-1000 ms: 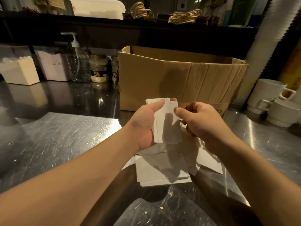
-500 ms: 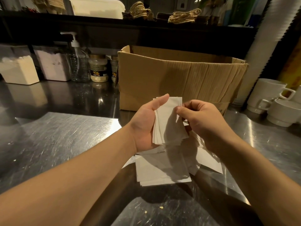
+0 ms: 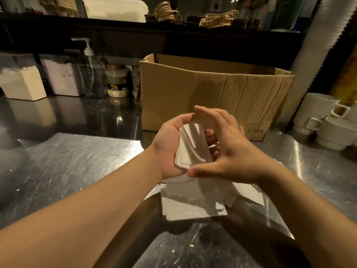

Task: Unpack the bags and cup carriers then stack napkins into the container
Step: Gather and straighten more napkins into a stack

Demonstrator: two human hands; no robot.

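Nearest the camera, the scratched stainless-steel tabletop [image 3: 63, 167] shone with glare and carried a few pale crumbs. On it, under the forearms, lay a loose heap of flat white paper napkins [image 3: 191, 204], rectangular and overlapping at odd angles. Just above that heap the left hand [image 3: 170, 149] cupped a small squared stack of napkins [image 3: 193, 146], thumb over the top edge and fingers curled behind it. The right hand [image 3: 229, 151] was spread wide around the stack's right side, fingers straight and thumb stretched below the lower corner; whether it touched the paper could not be told. Behind the hands stood an open corrugated cardboard box [image 3: 212, 93], creased along its front and printed "2.5Kg". To its right sat stacked white ceramic mugs [image 3: 326, 120]. To its left stood two lidded glass jars [image 3: 116, 82], a clear plastic pump bottle [image 3: 92, 74] and two clear tubs of pale powder [image 3: 23, 82]. Coils of jute twine [image 3: 218, 19] rested on the dark shelf beyond.
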